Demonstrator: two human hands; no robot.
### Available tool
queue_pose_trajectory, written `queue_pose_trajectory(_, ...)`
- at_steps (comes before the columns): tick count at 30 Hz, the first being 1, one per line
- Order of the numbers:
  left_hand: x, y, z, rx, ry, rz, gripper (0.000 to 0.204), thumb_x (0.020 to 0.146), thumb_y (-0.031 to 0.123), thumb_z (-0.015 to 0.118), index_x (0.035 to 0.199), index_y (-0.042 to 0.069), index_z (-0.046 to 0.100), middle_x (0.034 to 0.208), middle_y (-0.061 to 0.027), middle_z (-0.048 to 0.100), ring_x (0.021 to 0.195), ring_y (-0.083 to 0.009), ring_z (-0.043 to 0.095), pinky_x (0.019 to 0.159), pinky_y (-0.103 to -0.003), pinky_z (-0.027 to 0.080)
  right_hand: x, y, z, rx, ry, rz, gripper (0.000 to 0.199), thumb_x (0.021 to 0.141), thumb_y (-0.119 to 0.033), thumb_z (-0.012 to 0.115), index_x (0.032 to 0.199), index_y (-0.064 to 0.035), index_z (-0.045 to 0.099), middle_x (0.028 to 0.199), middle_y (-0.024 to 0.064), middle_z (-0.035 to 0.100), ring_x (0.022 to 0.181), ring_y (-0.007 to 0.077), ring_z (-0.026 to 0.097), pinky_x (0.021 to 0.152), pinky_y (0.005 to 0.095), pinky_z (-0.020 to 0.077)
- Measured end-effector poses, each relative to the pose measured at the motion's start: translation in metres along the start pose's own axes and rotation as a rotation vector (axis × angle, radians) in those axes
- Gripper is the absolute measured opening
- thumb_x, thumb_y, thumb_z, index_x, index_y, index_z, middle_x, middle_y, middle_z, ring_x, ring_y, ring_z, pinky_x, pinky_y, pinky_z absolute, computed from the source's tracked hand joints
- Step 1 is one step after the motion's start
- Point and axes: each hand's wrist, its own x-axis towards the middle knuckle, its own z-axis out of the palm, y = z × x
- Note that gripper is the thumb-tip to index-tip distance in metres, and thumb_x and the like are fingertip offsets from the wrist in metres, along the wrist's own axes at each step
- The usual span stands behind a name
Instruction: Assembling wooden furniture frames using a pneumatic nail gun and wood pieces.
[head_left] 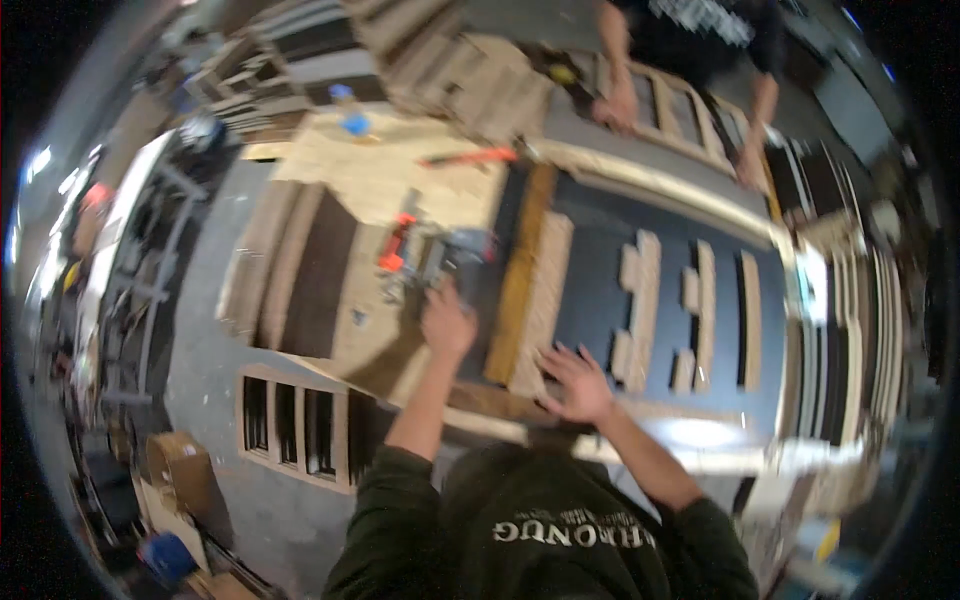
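My left hand reaches over the table's left part. Its fingertips are at the near end of a blurred grey tool; whether they grip it I cannot make out. Beside that lies an orange-and-grey hand tool. My right hand is open, fingers spread, resting at the near end of a light wooden strip. A brown wooden bar runs along that strip's left side. Several shorter wood strips, such as a notched wooden piece, lie on the dark panel to the right.
Dark and tan boards are stacked at the table's left. A wooden frame stands below them. An orange bar-shaped tool and a blue-topped bottle lie farther back. Across the table, a person's hands rest on another slatted frame.
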Motion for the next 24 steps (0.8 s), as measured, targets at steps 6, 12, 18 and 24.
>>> queue_pose_trajectory(6,0.045,0.02,-0.017,0.412,-0.082,0.258,0.043,0.069,0.041,0.071,0.093,0.006,0.061,0.094,-0.0108,0.058,0.093,-0.03,0.057,0.077,-0.041,0.045,0.002,0.015,0.005,0.035,0.013,0.031,0.07,0.074,-0.041,0.065,0.137,-0.0173,0.044,0.144,0.0043,0.041,0.133,0.0274,0.038,0.111,0.0524,0.0234)
queue_pose_trajectory(12,0.06,0.019,0.021,-0.129,-0.117,-0.028,0.064,0.071,0.021,0.073,0.124,0.007,0.039,0.105,-0.0209,0.06,0.095,-0.0391,0.06,0.081,-0.048,0.046,-0.008,0.01,0.008,0.036,0.015,0.044,0.073,0.071,-0.04,0.068,0.136,-0.0176,0.045,0.144,0.0025,0.04,0.133,0.0261,0.038,0.111,0.0516,0.0233)
queue_pose_trajectory(18,0.065,-0.03,-0.007,-0.488,-0.154,0.046,0.061,0.073,0.01,0.067,0.126,0.009,0.038,0.095,-0.0174,0.064,0.082,-0.0282,0.064,0.078,-0.038,0.049,-0.011,0.007,0.001,0.068,-0.018,0.041,0.074,0.072,-0.039,0.066,0.138,-0.0177,0.041,0.145,0.0037,0.04,0.134,0.0252,0.037,0.112,0.0516,0.0212)
queue_pose_trajectory(24,0.018,-0.031,-0.143,-1.11,-0.562,-0.307,0.018,0.086,0.015,0.062,0.1,0.003,0.059,0.068,-0.0033,0.057,0.055,-0.0125,0.053,0.053,-0.026,0.045,-0.011,0.018,0.003,0.108,-0.045,0.066,0.074,0.074,-0.038,0.063,0.139,-0.0164,0.037,0.144,0.0069,0.04,0.136,0.025,0.032,0.113,0.0527,0.0182)
